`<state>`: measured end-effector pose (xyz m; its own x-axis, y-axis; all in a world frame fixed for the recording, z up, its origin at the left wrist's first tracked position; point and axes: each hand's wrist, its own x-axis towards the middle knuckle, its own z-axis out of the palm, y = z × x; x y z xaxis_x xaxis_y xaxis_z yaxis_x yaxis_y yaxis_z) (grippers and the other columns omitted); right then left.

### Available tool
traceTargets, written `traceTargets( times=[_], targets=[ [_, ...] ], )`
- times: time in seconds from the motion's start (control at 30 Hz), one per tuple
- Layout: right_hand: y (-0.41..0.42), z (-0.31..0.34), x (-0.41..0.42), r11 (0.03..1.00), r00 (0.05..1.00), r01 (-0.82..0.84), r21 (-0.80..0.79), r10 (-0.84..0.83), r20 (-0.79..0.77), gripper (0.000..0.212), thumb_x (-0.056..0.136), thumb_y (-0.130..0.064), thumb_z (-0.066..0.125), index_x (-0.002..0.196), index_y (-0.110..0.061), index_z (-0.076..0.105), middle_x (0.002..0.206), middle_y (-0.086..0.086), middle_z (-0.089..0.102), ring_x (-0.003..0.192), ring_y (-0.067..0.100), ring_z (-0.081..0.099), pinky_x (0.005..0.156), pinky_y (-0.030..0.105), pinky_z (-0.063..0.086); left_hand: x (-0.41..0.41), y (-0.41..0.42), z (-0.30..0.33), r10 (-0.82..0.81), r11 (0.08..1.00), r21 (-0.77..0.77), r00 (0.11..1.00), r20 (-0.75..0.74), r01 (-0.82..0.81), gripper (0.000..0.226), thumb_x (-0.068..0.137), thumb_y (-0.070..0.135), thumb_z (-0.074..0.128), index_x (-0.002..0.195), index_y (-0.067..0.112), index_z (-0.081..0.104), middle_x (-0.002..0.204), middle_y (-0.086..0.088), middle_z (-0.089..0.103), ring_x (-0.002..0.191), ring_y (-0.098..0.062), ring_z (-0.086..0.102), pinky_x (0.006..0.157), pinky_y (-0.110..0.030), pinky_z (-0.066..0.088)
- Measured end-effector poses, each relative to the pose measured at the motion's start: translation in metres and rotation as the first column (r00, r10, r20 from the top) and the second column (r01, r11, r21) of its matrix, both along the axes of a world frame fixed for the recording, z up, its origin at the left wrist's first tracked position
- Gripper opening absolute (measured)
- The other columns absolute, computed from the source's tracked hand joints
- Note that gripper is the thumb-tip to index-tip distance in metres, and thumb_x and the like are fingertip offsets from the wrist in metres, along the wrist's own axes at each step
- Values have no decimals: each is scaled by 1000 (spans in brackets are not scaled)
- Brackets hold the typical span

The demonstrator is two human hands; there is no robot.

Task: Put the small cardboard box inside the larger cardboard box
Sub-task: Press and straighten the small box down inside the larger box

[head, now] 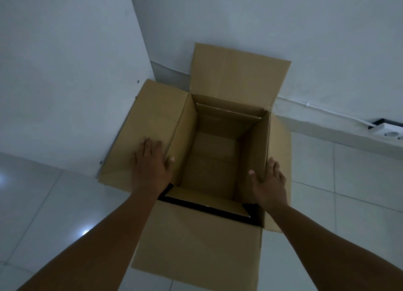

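The larger cardboard box stands open on the floor in front of me, all its flaps folded outward, and nothing shows inside it. My left hand lies flat on the left flap, thumb at the inner edge. My right hand clasps the right wall's top edge, thumb inside and fingers outside. The small cardboard box is not in view.
White walls meet in a corner just behind the box. A white socket block with a cable sits on the skirting ledge at the right. Pale floor tiles surround the box.
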<state>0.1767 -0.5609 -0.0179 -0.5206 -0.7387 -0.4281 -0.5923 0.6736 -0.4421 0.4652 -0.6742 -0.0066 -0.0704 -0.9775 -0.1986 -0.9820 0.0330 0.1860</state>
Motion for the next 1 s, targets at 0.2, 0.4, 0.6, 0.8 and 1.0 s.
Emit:
traceTargets(
  times=[0.2, 0.4, 0.6, 0.8, 1.0],
  targets=[
    [-3, 8, 5, 999, 1000, -2, 36, 3, -26, 88, 99, -55, 45, 159, -15, -5, 168, 10, -4, 153, 35, 0, 118, 55, 21, 38, 6, 0, 316, 946, -100, 948, 51, -310, 67, 92, 44, 55, 143, 2, 42, 152, -26, 38, 139, -47, 36, 113, -67, 24],
    [1, 19, 16, 999, 1000, 13, 39, -12, -12, 90, 97, -49, 53, 160, -13, 0, 169, 7, -1, 153, 32, 3, 118, 53, 24, 30, 17, 9, 547, 837, 13, 837, -25, -547, 92, 84, 58, 62, 151, 5, 28, 159, -22, 27, 147, -40, 26, 114, -67, 21],
    [7, 20, 13, 998, 1000, -26, 50, 27, -9, 91, 95, -41, 59, 160, -14, 1, 169, 4, 1, 153, 31, 7, 118, 52, 26, 26, -1, 21, 683, 730, 118, 727, -73, -674, 108, 73, 61, 71, 152, 5, 24, 157, -23, 26, 146, -43, 23, 114, -69, 18],
    [8, 18, 14, 995, 998, -61, 80, 62, -16, 95, 93, -39, 60, 159, -14, -3, 169, 4, -2, 153, 31, 5, 117, 51, 28, 33, -9, 36, 695, 718, 2, 717, -51, -696, 96, 69, 56, 77, 136, 0, 39, 147, -28, 34, 137, -44, 33, 106, -59, 32],
    [7, 28, 12, 994, 997, -68, 88, 65, 33, 91, 94, -38, 59, 160, -15, 2, 169, 3, 1, 152, 32, 8, 117, 52, 28, 37, -3, 58, 595, 785, -160, 800, -74, -599, 82, 66, 55, 80, 119, 0, 50, 125, -28, 54, 115, -45, 53, 96, -57, 39]
  ],
)
